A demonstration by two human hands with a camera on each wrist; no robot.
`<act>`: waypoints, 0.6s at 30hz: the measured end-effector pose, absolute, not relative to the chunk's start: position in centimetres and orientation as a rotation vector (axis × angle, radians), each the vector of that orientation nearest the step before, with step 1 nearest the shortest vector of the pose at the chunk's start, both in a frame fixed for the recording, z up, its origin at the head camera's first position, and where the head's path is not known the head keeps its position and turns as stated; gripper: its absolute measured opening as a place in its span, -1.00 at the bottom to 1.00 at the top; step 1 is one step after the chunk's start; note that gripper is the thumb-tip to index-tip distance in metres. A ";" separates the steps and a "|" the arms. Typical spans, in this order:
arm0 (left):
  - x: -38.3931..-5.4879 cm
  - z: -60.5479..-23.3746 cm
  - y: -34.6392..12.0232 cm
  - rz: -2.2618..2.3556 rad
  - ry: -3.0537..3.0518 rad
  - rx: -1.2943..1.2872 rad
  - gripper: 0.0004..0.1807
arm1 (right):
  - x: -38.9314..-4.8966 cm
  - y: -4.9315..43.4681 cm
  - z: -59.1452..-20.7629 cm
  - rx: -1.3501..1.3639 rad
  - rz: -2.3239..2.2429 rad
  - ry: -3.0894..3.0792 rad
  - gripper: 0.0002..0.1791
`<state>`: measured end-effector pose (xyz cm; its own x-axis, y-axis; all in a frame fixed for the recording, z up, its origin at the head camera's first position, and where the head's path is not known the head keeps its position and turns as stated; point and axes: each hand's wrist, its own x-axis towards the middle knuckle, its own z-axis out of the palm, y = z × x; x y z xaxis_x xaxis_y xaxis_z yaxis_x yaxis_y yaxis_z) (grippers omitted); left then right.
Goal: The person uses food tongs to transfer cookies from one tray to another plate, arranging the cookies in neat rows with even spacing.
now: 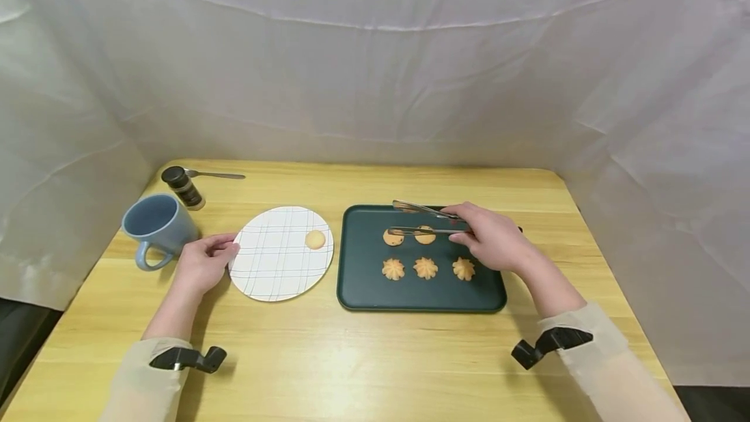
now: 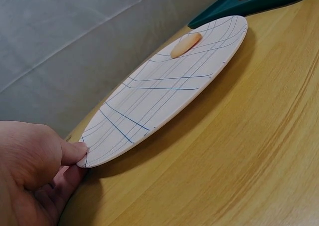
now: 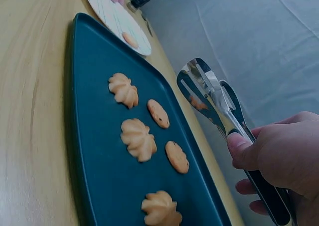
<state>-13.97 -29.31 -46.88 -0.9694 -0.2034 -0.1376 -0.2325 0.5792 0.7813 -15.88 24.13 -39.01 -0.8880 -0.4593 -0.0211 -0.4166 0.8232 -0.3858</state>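
My left hand pinches the left rim of a round white plate with blue lines, thumb on top. One flat round cookie lies near the plate's right side. In my right hand is a pair of metal tongs with dark handles, their arms spread apart over the back of a dark green tray. On the tray, two round cookies with dark specks lie behind a row of three ridged, star-shaped cookies. In the head view the tongs overlap the round ones.
Left of the plate stands a blue mug, close beside my left hand, its handle toward me. Behind it are a black-capped spice jar and a fork. Pale cloth hangs around the back and sides of the wooden table.
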 end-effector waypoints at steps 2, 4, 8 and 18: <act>-13.9 -46.9 -29.4 1.372 2.769 -0.378 -0.56 | -15.8 24.4 -39.1 -0.686 -0.579 2.892 -0.42; -13.9 -46.9 -29.5 1.374 2.769 -0.376 -0.56 | -15.7 24.8 -39.3 -0.665 -0.576 2.899 -0.42; -13.9 -46.9 -29.5 1.379 2.764 -0.387 -0.56 | -15.7 25.5 -39.6 -0.645 -0.557 2.913 -0.43; -13.9 -46.9 -29.4 1.370 2.760 -0.390 -0.54 | -15.5 27.1 -40.7 -0.616 -0.542 2.912 -0.44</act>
<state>-13.92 -29.37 -46.90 -0.9678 -0.2076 -0.1424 -0.2389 0.5795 0.7792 -15.52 27.11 -40.73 -0.9107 -0.4113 -0.0383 -0.3699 0.8533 -0.3674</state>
